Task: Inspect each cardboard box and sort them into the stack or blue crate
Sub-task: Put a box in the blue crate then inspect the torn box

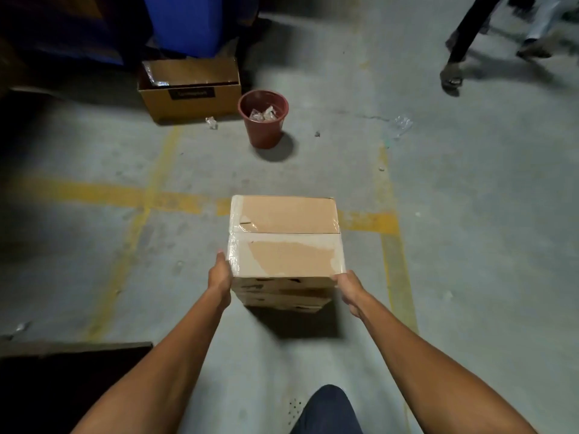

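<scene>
A sealed cardboard box (285,245) with clear tape over its top flaps is held above the concrete floor, its shadow falling below it. My left hand (221,277) presses flat against its left side, fingers straight along the wall. My right hand (347,288) holds its right near corner, thumb on the front edge and fingers curled under the side. A blue container (185,23) stands at the top left, partly in shadow.
An open cardboard box (191,89) with plastic wrap inside sits on the floor before the blue container. A red-brown bucket (263,119) of plastic scraps stands beside it. Another person's legs (460,48) cross the top right. Yellow lines mark the floor. A dark pallet (62,371) lies at lower left.
</scene>
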The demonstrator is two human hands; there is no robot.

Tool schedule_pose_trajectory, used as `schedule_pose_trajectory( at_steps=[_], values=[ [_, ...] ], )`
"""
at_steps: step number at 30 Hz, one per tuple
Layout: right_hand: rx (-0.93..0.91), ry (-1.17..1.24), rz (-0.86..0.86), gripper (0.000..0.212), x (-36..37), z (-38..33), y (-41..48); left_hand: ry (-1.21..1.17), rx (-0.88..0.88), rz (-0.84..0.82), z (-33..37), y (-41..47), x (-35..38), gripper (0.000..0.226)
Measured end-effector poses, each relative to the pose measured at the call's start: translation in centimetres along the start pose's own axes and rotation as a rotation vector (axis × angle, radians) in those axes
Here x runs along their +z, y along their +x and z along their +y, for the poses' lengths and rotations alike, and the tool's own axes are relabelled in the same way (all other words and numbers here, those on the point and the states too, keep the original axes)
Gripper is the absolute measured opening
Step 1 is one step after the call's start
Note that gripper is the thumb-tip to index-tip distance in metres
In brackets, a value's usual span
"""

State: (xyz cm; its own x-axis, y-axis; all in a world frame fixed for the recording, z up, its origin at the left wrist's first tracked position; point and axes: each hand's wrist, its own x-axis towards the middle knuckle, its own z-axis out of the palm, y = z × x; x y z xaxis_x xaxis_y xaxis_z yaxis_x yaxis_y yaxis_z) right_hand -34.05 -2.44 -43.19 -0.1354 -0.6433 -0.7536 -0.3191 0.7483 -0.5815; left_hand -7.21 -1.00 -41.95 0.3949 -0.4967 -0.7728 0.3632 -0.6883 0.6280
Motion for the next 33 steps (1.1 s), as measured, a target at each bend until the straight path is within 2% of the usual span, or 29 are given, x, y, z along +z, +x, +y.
schedule_pose_trajectory(
  at_steps=[3, 6, 10, 14, 20, 22, 27, 33],
  values=[
    [-0.077, 0.019, 0.023, 0.024, -1.1, -1.8, -1.3, 0.06, 0.084, 0.021, 1.8, -1.2, -0.3, 0.06],
    [-0.148, 0.059, 0.063, 0.034, -3.2, -5.7, -4.4, 0.142, 0.227, 0.05, 5.6, -3.9, -1.0, 0.051],
    [-0.266, 0.087, 0.136, 0.042, -6.1, -11.3, -9.3, 0.207, 0.539, 0.126, 11.7, -10.4, -2.2, 0.029],
    [-0.403, 0.004, 0.181, 0.041, -8.1, -16.1, -15.0, 0.165, 0.724, 0.179, 16.5, -17.4, -4.5, 0.026],
    [-0.596, -0.004, 0.219, 0.047, -6.4, -24.2, -24.0, -0.126, 0.787, 0.258, 22.1, -26.0, -10.6, 0.029],
    [-0.664, -0.016, 0.216, 0.048, -5.2, -26.7, -27.4, -0.181, 0.795, 0.308, 23.3, -28.6, -13.5, 0.022],
    [-0.779, -0.107, 0.181, 0.051, -1.4, -29.4, -35.8, -0.168, 0.814, 0.499, 23.7, -35.1, -21.7, 0.025],
    [-0.834, -0.241, -0.013, 0.063, 5.5, -27.3, -44.3, -0.04, 0.797, 0.829, 20.3, -41.1, -31.6, 0.029]
  ],
)
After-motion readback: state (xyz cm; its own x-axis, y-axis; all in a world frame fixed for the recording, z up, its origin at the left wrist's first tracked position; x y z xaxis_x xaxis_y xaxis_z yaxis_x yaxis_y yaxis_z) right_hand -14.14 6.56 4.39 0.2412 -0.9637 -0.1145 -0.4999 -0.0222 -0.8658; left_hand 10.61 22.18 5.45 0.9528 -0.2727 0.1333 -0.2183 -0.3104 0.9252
